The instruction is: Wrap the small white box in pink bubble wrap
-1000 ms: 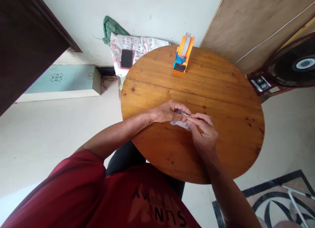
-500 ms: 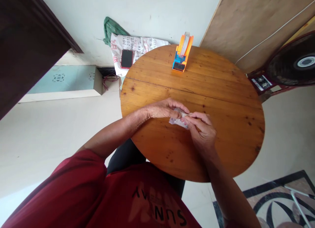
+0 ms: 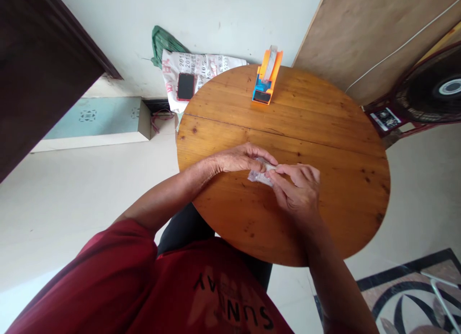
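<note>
Over the middle of the round wooden table (image 3: 230, 204), a small packet in clear, crinkled plastic wrap (image 3: 258, 176) is between both hands. My left hand (image 3: 245, 158) comes in from the left, its thumb and fingers closed on the packet's far side. My right hand (image 3: 298, 185) pinches the packet's right end between thumb and fingertips, the other fingers curled. What the plastic wraps is mostly covered by my fingers and cannot be made out.
An orange and blue tape dispenser (image 3: 267, 77) with a roll stands at the table's far edge. Beyond its left rim, a phone (image 3: 186, 86) lies on a printed white sack (image 3: 173, 65). A fan (image 3: 428, 84) is at the right, a pale blue box (image 3: 97, 117) on the left floor.
My right hand has turned slightly and shifted a little to the right, its fingers more curled. My left hand and the packet stay nearly in place.
</note>
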The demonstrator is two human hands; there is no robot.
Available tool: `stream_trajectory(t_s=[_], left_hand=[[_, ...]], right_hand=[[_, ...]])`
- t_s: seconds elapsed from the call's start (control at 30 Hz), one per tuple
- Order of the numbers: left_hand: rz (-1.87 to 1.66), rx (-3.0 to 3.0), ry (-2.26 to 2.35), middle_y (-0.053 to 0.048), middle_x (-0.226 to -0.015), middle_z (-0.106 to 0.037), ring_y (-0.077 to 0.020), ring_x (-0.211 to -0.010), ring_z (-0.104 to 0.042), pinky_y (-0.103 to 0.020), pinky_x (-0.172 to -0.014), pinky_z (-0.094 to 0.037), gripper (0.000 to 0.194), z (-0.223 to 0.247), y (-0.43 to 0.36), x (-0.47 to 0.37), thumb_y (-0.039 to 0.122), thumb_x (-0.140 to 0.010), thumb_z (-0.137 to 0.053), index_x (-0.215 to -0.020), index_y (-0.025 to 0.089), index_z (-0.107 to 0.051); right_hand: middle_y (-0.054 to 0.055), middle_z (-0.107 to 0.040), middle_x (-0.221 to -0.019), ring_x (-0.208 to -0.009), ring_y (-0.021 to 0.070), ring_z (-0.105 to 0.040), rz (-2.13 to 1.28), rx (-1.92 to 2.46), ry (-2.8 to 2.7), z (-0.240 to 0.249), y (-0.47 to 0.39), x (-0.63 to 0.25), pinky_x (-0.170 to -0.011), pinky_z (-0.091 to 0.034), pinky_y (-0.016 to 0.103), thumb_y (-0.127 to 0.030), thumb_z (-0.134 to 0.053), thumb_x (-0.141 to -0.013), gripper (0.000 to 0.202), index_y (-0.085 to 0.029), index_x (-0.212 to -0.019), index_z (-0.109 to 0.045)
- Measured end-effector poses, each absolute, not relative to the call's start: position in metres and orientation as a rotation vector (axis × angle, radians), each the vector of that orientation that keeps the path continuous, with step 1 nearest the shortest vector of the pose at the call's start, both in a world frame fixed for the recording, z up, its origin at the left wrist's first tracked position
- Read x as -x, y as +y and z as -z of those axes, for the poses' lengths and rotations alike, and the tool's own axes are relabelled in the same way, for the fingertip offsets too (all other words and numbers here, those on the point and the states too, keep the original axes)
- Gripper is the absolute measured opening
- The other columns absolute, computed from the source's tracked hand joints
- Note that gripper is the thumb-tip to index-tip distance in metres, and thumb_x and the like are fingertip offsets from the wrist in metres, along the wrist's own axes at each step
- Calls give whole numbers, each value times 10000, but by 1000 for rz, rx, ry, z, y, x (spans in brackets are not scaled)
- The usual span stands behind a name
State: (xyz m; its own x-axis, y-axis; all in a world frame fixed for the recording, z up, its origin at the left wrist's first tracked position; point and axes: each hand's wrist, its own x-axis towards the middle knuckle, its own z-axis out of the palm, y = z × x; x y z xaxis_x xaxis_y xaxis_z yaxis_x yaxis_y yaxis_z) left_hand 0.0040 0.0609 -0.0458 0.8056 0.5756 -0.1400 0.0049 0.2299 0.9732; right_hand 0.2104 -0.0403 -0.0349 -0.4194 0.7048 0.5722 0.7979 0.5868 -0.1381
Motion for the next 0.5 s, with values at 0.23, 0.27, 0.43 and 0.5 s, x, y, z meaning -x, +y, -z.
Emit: stream_trajectory(t_s=[0.23,0.27,0.43,0.5], left_hand=[[-417,-1279,542,-18,-888,-751,-117,-738,-649,-236,-719,-489,390,46,60,-4,156,-735,-668,-1118,181,-738],[-417,-1280,540,-19,-892,-750,-117,-737,-649,-237,-717,-490,393,46,60,-5,161,-735,-670,-1122,180,-736],[-418,-1273,533,-25,-881,-746,-114,-711,-640,-235,-696,-491,396,47,60,-4,177,-735,-685,-1128,164,-732],[-419,-1263,524,-29,-871,-744,-112,-697,-636,-233,-682,-491,391,48,61,-4,182,-735,-691,-1124,157,-732]], right_hand=[[17,-738,-1063,-959,234,-635,167,1225,-2296,30,-44,-213,-993,-390,483,-185,-629,-872,292,-349,-1110,-679],[17,-738,-1065,-964,234,-636,157,1225,-2297,30,-44,-213,-998,-387,482,-186,-629,-872,295,-349,-1114,-678],[19,-741,-1076,-969,225,-648,251,1182,-2301,28,-44,-212,-1001,-394,467,-170,-630,-872,301,-333,-1123,-665],[26,-735,-1097,-967,224,-648,294,1170,-2297,28,-44,-213,-991,-402,466,-170,-634,-871,301,-328,-1125,-665]])
